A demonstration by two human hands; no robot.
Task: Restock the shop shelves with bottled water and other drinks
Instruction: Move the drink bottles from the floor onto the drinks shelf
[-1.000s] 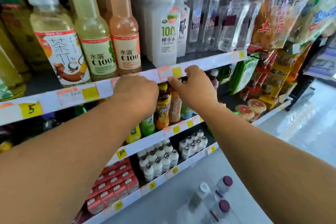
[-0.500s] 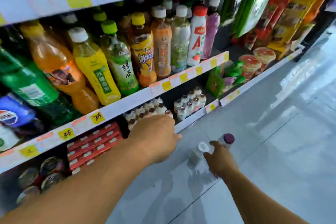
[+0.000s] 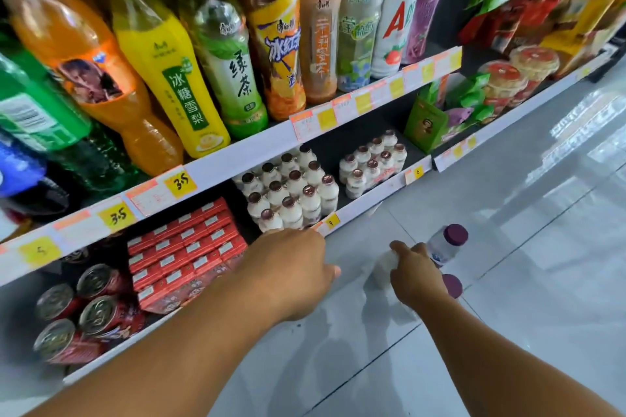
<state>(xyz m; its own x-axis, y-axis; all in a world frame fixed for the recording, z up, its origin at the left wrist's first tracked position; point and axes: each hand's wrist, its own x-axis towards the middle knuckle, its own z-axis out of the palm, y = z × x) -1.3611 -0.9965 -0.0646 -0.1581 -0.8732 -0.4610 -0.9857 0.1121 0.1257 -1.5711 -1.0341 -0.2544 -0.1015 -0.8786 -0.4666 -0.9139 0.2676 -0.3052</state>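
Right hand [image 3: 417, 276] low over floor [image 3: 542, 298], fingers curled on white-capped bottle [image 3: 384, 264]; firm hold or mere touch — cannot tell. Purple-capped water bottles [image 3: 447, 244] stand just beside. Left hand [image 3: 294, 276] near bottom shelf edge [image 3: 369, 205], fingers loosely curled, empty. Advice: grip bottle body, lift straight, avoid toppling neighbours.

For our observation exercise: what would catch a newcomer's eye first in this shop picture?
First, the row of bright tall bottles on the upper shelf, yellow, orange and green. Then the two bare arms reaching down: the right hand closing on a white bottle on the floor, the left hand by the lower shelf edge.
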